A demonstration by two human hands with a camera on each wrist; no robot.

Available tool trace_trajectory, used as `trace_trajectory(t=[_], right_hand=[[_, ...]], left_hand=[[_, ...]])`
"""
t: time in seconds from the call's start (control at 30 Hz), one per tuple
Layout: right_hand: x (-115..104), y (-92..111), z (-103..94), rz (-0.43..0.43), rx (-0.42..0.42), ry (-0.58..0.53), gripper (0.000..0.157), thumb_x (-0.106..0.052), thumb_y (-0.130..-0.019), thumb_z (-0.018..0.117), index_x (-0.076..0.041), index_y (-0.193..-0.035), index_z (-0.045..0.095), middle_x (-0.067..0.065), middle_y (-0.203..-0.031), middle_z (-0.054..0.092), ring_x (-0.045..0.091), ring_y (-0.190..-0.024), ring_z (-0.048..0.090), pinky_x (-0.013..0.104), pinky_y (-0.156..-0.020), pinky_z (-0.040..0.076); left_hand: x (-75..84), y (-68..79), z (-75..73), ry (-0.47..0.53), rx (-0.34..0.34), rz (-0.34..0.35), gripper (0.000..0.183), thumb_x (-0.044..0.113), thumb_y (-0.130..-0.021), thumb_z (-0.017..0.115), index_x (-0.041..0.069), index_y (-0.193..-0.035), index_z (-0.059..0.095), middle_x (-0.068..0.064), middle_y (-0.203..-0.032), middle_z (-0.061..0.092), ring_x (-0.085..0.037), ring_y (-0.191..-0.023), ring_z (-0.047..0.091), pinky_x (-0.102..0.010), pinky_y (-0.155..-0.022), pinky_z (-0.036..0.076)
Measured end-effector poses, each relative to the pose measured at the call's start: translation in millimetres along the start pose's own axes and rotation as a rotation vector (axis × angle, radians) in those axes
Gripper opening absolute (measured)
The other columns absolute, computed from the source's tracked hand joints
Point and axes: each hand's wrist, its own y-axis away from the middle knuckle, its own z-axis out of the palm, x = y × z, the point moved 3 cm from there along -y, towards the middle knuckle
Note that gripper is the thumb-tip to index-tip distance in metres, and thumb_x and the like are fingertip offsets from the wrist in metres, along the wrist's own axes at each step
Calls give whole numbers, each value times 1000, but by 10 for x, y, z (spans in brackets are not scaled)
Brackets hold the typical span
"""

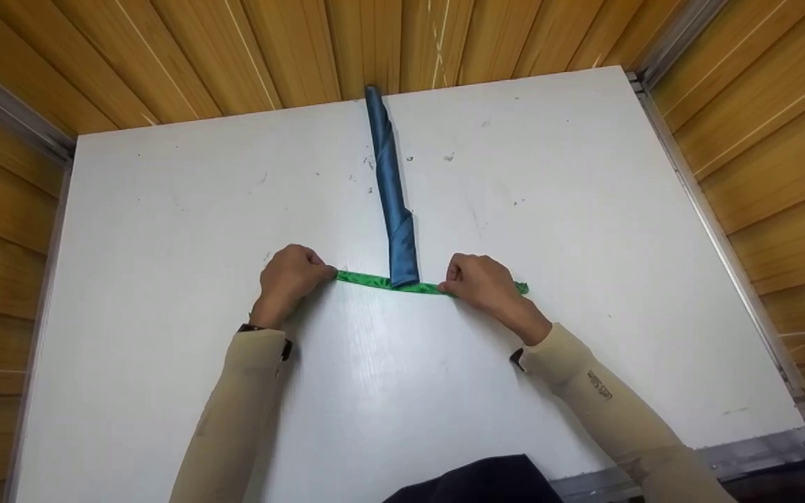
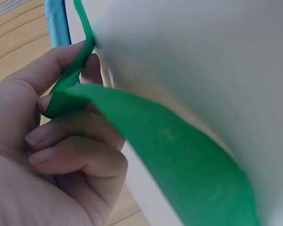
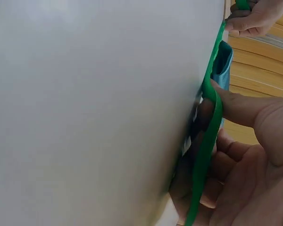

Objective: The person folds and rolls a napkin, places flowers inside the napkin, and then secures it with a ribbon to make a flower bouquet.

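Observation:
A green ribbon [image 1: 364, 280] with darker markings runs sideways across the white table, passing under the near end of a rolled-up blue satin cloth [image 1: 392, 181]. My left hand [image 1: 294, 276] pinches the ribbon to the left of the roll, between thumb and forefinger. In the left wrist view a wide loose length of ribbon [image 2: 170, 141] hangs away from that hand. To the right of the roll, my right hand [image 1: 483, 283] pinches the ribbon too. Its tail [image 3: 205, 150] trails along the palm in the right wrist view, and the open end of the blue roll [image 3: 222, 59] shows beyond.
The white tabletop [image 1: 165, 230] has small scuffs and marks. Wood-patterned panels [image 1: 291, 49] stand along the back and both sides, with metal rails [image 1: 710, 202] at the edges. The far end of the roll reaches the table's back edge.

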Motion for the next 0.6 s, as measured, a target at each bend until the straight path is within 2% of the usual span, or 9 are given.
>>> trace_trajectory(t=[0.13,0.37,0.6], right_hand=[[33,-24,-29,-25,42,9,19,-13,-93,84,-5,-86,69,4,-78,67,20,-71,59,34,-62,45],[119,-121,-105,8,43,9,20,-15,-94,84,-5,-87,68,5,-78,67,21,-72,57,33,-63,43],[215,-278,-197,29,39,-8,21,-18,-96,82,-5,-87,67,5,-77,66,20,-72,54,33,-64,42]], left_hand=[[31,-61,13,-10,7,5,23,26,-92,77,5,-84,76,-8,-85,69,-24,-78,61,-37,-66,46],[74,-131,40,-34,27,-5,28,31,-94,79,4,-89,76,-10,-87,70,-26,-79,63,-41,-71,48],[113,-196,56,-29,54,-12,30,33,-93,80,3,-87,75,-8,-82,67,-24,-74,61,-38,-66,45]])
